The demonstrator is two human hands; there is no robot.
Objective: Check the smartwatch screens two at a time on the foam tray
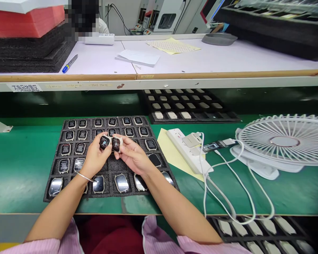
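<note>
My left hand (95, 157) grips a smartwatch body (104, 141) with a lit dark screen. My right hand (134, 155) grips a second smartwatch body (116, 144). The two watch bodies are held side by side, touching or nearly so, above a black foam tray (110, 165). That tray lies on the green mat and holds several more watch bodies in its pockets. A thin bracelet circles my left wrist. Pink sleeves show at the bottom edge.
A white power strip (188, 150) with plugged chargers and white cables lies right of the tray, on yellow paper. A white fan (283, 143) lies further right. A second tray (185, 106) of pale watch bodies sits behind. Papers and a pen lie on the raised shelf.
</note>
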